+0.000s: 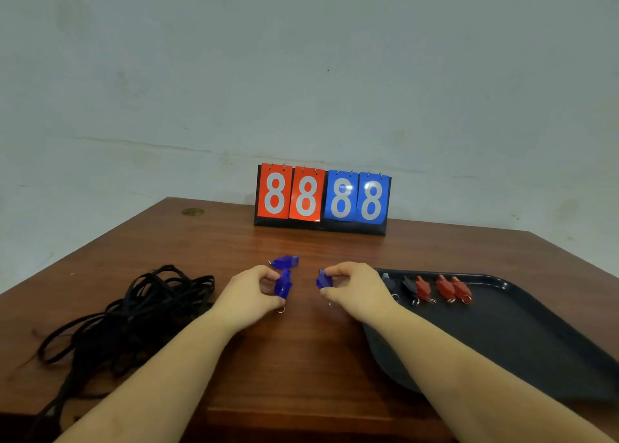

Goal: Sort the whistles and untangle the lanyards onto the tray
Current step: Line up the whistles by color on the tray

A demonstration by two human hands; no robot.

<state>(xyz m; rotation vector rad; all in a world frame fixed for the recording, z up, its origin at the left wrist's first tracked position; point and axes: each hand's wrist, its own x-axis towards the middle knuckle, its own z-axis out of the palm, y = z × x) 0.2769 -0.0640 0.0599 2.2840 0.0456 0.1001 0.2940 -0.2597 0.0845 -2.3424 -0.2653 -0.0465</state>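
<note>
My left hand (249, 293) pinches a blue whistle (283, 285) just above the wooden table, its metal ring hanging below my fingers. My right hand (351, 286) pinches a second blue whistle (323, 280) near the left edge of the black tray (522, 338). A third blue whistle (284, 261) lies on the table just beyond my left hand. On the tray's far side lie two black whistles (408, 285) and three red whistles (443, 288) in a row. A tangled heap of black lanyards (134, 312) sits on the table to the left.
A flip scoreboard (323, 199) with red and blue cards showing 8s stands at the table's (301, 359) back edge against the wall. The table's left and right edges slope away on both sides.
</note>
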